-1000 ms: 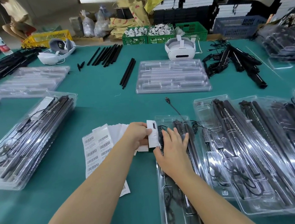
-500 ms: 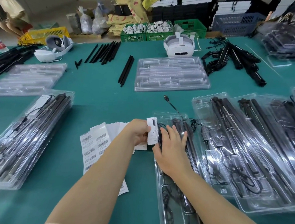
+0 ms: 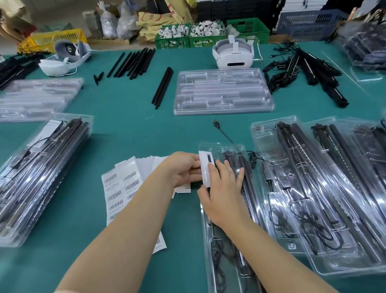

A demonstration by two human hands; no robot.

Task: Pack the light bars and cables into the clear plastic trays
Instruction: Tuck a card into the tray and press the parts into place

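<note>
We are pinching a small white card [image 3: 205, 168] with our left hand [image 3: 182, 169] at the left rim of the clear tray [image 3: 240, 148] in front of us. Our right hand [image 3: 221, 190] is lying flat, fingers spread wide, pressing the light bars [image 3: 247, 188] in that tray. Its cable [image 3: 223, 131] is trailing out toward twelve o'clock. Barcode labels [image 3: 121, 186] are lying at nine o'clock of the tray.

Hidden and cut-off parts around the narrow clear plastic tray [image 3: 220, 248]

The right hand [image 3: 223, 197] covers its middle; its near end leaves the bottom edge; barcode print on white paper labels [image 3: 121, 189] left of it is illegible.
</note>
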